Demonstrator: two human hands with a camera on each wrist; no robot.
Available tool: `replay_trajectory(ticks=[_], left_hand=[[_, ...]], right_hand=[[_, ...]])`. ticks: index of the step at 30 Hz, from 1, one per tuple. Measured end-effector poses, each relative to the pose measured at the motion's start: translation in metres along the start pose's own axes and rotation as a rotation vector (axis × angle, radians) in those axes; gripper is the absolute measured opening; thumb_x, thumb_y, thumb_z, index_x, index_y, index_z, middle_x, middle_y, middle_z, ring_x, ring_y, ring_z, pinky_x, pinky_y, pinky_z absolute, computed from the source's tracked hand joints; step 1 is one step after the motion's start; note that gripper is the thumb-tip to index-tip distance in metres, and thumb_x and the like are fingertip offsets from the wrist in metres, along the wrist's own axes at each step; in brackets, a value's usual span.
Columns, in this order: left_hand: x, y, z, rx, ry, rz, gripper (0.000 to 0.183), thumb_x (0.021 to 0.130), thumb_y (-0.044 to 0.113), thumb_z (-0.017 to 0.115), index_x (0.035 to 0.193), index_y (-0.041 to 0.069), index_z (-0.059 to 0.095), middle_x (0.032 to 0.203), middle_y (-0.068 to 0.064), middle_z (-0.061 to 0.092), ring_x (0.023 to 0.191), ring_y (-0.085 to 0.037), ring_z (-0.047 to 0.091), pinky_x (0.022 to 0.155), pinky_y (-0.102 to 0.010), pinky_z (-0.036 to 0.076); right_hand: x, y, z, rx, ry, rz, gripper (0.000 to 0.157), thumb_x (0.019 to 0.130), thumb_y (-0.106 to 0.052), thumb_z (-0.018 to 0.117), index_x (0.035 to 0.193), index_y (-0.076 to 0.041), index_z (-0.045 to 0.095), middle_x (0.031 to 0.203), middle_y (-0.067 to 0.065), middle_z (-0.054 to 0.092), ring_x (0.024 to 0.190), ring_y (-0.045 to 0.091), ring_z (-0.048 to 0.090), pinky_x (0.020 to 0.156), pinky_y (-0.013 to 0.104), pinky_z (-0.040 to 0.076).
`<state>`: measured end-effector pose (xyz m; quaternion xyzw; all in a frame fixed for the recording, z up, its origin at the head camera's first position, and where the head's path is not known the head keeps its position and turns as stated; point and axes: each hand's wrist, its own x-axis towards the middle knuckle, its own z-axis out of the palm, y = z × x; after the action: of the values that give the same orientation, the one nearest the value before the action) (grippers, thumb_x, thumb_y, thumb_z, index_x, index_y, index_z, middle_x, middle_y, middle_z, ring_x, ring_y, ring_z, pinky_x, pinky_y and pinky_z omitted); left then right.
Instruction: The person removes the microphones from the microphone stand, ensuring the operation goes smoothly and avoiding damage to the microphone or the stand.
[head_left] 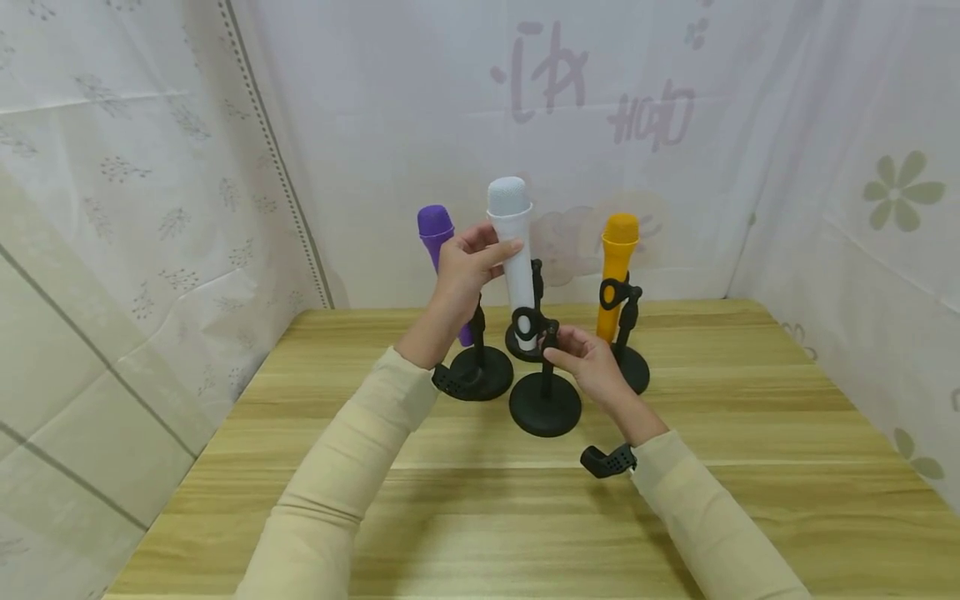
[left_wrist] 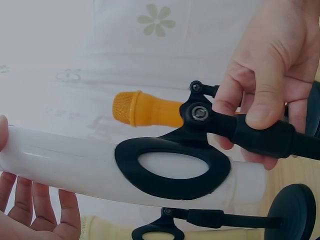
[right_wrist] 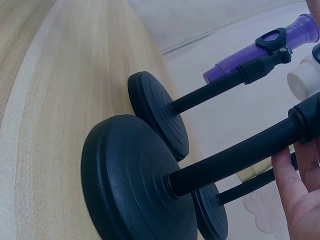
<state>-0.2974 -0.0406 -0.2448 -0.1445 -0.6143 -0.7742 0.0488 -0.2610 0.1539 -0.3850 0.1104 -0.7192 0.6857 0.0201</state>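
My left hand (head_left: 471, 265) holds a white microphone (head_left: 517, 271) by its upper body, thumb across the front. The microphone's lower end passes through the oval clip (left_wrist: 172, 167) of a black desktop stand (head_left: 546, 404). My right hand (head_left: 594, 367) pinches that stand's post just below the clip joint, thumb in front and fingers behind. In the right wrist view, the stand's round base (right_wrist: 137, 180) shows large, with the post running up to my fingers (right_wrist: 290, 182).
A purple microphone (head_left: 435, 223) leans in a stand behind my left hand. An orange one (head_left: 621, 233) sits in its stand to the right. Behind the white one, a pale yellow microphone (left_wrist: 100, 227) is in another stand. Patterned cloth (head_left: 390, 125) hangs behind the wooden table (head_left: 480, 517).
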Motion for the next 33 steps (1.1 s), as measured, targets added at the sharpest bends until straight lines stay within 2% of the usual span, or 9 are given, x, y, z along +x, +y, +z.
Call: replay_trajectory(ticks=[15, 24, 33], left_hand=[[0.003, 0.01, -0.003, -0.047, 0.014, 0.034, 0.032, 0.085, 0.008, 0.076, 0.114, 0.001, 0.066, 0.107, -0.011, 0.065, 0.102, -0.026, 0.062, 0.085, -0.042, 0.053], [0.004, 0.022, -0.006, -0.161, 0.035, 0.063, 0.032, 0.086, 0.003, 0.073, 0.117, 0.001, 0.065, 0.109, -0.01, 0.064, 0.103, -0.026, 0.061, 0.085, -0.042, 0.053], [-0.001, 0.027, -0.011, -0.215, 0.066, 0.039, 0.032, 0.088, 0.002, 0.071, 0.119, 0.001, 0.063, 0.107, -0.008, 0.063, 0.104, -0.025, 0.06, 0.088, -0.043, 0.051]], right_hand=[[0.0, -0.001, 0.0, -0.008, -0.01, 0.014, 0.033, 0.091, -0.013, 0.07, 0.121, 0.0, 0.061, 0.117, 0.012, 0.066, 0.103, 0.021, 0.06, 0.092, 0.028, 0.05], [0.0, -0.004, -0.001, -0.034, -0.01, 0.011, 0.035, 0.092, -0.015, 0.069, 0.123, -0.001, 0.061, 0.118, 0.013, 0.065, 0.105, 0.023, 0.059, 0.094, 0.032, 0.049], [-0.003, -0.003, 0.001, -0.03, -0.006, 0.015, 0.035, 0.091, -0.013, 0.069, 0.123, 0.0, 0.061, 0.117, 0.012, 0.066, 0.105, 0.023, 0.059, 0.093, 0.031, 0.049]])
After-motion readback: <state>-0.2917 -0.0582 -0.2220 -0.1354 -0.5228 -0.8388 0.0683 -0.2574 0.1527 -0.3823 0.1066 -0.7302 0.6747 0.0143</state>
